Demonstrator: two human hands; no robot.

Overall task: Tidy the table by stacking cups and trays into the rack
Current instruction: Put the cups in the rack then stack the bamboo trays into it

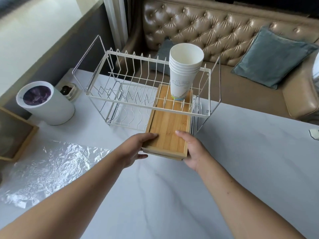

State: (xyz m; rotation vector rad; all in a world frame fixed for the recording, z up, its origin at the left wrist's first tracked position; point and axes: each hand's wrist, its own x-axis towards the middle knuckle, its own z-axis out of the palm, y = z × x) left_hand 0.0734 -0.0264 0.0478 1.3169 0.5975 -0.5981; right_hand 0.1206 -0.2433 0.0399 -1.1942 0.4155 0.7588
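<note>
Two stiff, likely light bamboo trays (170, 130) — left hand (138, 146) and right hand (191, 150) gripping their near corners; stacked cups (183, 78) aboard could topple.

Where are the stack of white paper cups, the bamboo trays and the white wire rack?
Stack of white paper cups (181, 78), head view, outer cup's side wall.
Stacked bamboo trays (170, 125), head view, top tray's bare floor.
White wire rack (129, 102), head view, front top rail.
</note>
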